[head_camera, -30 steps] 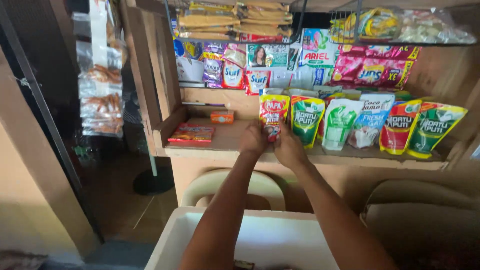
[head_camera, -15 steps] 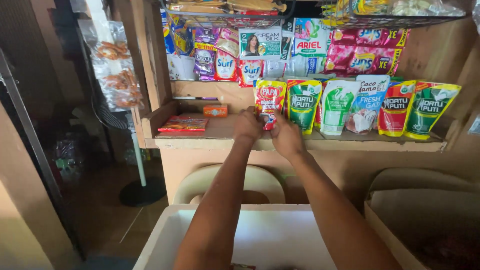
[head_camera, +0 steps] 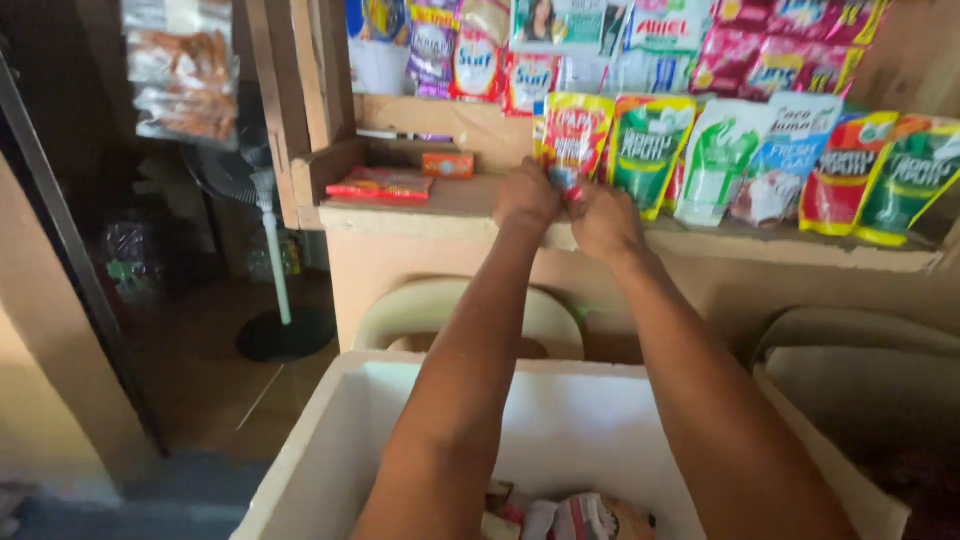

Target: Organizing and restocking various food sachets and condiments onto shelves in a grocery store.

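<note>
Red and yellow pouch: a glossy stand-up pouch (head_camera: 574,135) sits upright at the left end of the pouch row on the wooden shelf (head_camera: 440,205), and both hands meet right at its lower edge.
Left hand: the left hand (head_camera: 524,197) is curled in close, fingers bunched against the bottom of the pouch; whether they actually pinch it cannot be told from here.
Right hand: the right hand (head_camera: 604,215) is closed up beside the left, knuckles toward the camera, touching the same lower corner; a small red and blue bit shows between the two hands.
Row of pouches: next along stand a green pouch (head_camera: 643,150), a white and green pouch (head_camera: 716,160) and a pale blue pouch (head_camera: 785,155), all leaning back against the wall.
Left of the hands: a flat red packet (head_camera: 380,184) lies on the shelf, with a small orange box (head_camera: 447,164) just behind it.
Below: both forearms reach out over a white foam box (head_camera: 320,450).
Floor side: a stand fan (head_camera: 262,230) stands to the left.
</note>
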